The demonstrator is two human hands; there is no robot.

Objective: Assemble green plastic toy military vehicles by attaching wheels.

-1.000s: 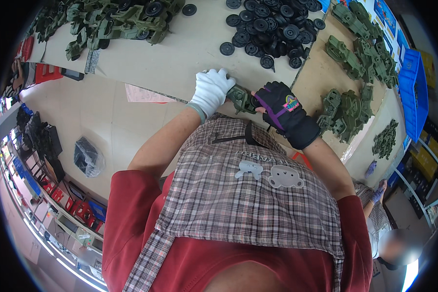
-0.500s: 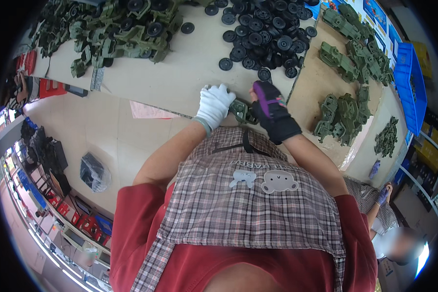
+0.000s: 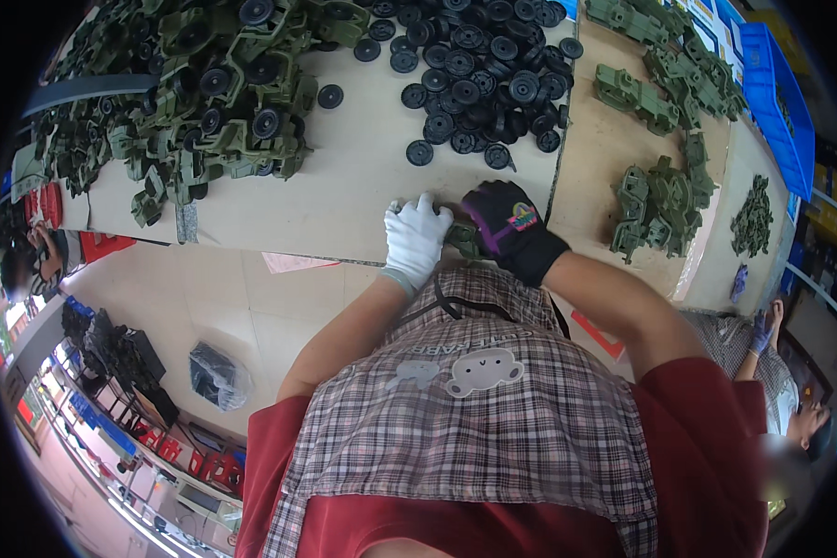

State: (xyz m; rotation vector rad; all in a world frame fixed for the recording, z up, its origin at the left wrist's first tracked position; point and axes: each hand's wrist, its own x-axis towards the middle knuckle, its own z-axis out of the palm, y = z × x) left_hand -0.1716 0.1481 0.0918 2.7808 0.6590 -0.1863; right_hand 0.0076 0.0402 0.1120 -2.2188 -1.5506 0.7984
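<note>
- So the white-gloved left hand is near the front edge of the counter, its fingers bent and grasping the left end of a green vehicle part.
- The right hand, in a black and purple glove, is curled over the other end of that same part. Its fingertips are mostly hidden, so I can't tell if those fingers are really gripping or just resting against it.
- The part itself sits between the two hands, right in front of the checked apron, and the gloves cover a good bit of it.
- Just past the hands there's a big heap of black wheels, with a lone wheel lying off to the left of it.
- Further left it's a messy pile of green vehicles, with black wheels showing among them.
- Over on the right you've got more green vehicle bodies in clusters, then a patch of small green pieces, with a blue bin up beyond those.
- Down on the floor to the left there's a dark bundle in clear plastic.
- Another person is over at the far right, wearing a purple glove.
</note>
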